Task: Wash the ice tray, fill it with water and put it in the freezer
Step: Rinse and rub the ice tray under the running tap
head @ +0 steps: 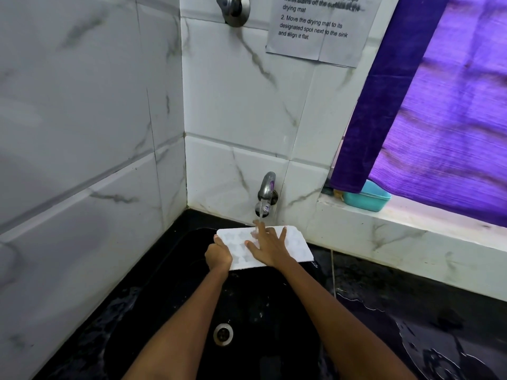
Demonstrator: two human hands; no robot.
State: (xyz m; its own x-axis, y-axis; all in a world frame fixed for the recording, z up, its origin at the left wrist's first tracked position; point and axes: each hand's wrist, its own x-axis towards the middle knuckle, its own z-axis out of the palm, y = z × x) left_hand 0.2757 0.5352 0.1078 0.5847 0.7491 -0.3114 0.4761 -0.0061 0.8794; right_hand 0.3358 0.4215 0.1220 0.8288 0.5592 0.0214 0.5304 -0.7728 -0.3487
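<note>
A white ice tray (297, 246) with star-shaped cells is held over the black sink (170, 283), right under the wall tap (266, 192). Water runs from the tap onto the tray. My left hand (218, 255) grips the tray's left end, fingers curled round its edge. My right hand (267, 246) lies flat on top of the tray with fingers spread, the fingertips in the stream.
The sink drain (223, 334) sits near the bottom centre. A wet black counter (411, 311) runs to the right. On the window ledge stands a teal tub (369, 198) beside a purple curtain (439, 119). A paper notice (318, 26) hangs on the tiled wall.
</note>
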